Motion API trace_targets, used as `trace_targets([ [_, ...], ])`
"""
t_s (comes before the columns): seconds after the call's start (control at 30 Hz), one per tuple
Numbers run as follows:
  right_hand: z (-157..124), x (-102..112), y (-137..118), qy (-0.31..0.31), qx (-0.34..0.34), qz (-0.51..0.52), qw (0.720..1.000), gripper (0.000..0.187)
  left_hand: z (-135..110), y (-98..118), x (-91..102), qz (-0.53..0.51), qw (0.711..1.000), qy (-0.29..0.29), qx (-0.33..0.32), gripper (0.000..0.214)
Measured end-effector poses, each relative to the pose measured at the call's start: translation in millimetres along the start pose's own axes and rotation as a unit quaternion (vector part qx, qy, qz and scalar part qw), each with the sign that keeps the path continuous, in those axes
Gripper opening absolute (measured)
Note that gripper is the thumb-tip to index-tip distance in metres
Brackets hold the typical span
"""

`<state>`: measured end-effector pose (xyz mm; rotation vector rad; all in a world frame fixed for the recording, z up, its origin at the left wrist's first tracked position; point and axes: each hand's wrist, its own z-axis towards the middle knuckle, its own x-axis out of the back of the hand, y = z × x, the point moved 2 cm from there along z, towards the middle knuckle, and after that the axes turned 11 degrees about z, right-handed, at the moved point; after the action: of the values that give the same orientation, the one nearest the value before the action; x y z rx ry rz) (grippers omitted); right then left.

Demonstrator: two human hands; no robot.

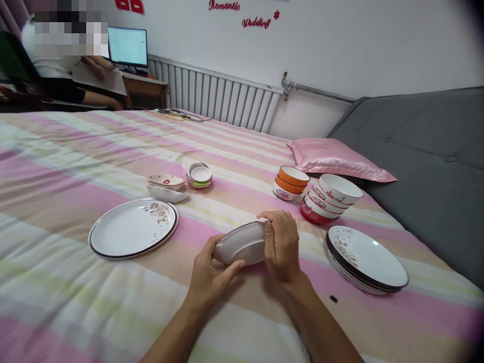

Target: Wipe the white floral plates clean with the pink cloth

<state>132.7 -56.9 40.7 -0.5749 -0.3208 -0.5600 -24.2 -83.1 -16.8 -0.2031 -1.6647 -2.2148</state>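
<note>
Both my hands hold a white plate tilted up on edge, its underside toward me, just above the striped bedspread. My left hand grips its lower left rim with thumb and fingers closed. My right hand wraps over its right rim. A single white plate with a dark rim and flower print lies flat to the left. A stack of like plates rests to the right.
Behind are stacked red-patterned bowls, orange bowls, small sauce dishes and shallow white dishes. A pink pillow and grey sofa lie right. Another person sits at a desk with a monitor far left.
</note>
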Motion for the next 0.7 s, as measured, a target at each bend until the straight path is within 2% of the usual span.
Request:
trace_targets([
  [0.17,-3.8,-10.0,-3.3,-0.019,-0.003,0.063,0.998,0.038,-2.3,-0.1,-1.4,-0.001,0.999,-0.029,0.028,0.036],
  [0.27,-9.1,-20.2,-5.3,-0.04,-0.022,0.094,0.995,0.048,-4.6,-3.4,-5.5,-0.01,0.997,-0.064,0.039,0.021],
  [0.33,-13.7,-28.4,-7.7,-0.066,-0.013,0.109,0.992,0.051,-4.9,-7.0,-7.6,-0.021,0.996,-0.073,0.053,0.023],
  [0.43,-20.4,-40.5,-13.3,-0.14,0.038,0.113,0.983,0.049,-2.6,-12.4,-7.3,-0.045,0.993,-0.055,0.096,0.033],
  [0.53,-25.0,-47.6,-19.8,-0.209,0.101,0.1,0.968,0.047,0.7,-13.8,-3.4,-0.056,0.994,-0.03,0.091,0.026],
  [0.7,-25.9,-48.1,-27.6,-0.241,0.165,0.045,0.955,0.044,-0.2,-13.9,0.9,-0.052,0.997,-0.024,0.059,0.012],
])
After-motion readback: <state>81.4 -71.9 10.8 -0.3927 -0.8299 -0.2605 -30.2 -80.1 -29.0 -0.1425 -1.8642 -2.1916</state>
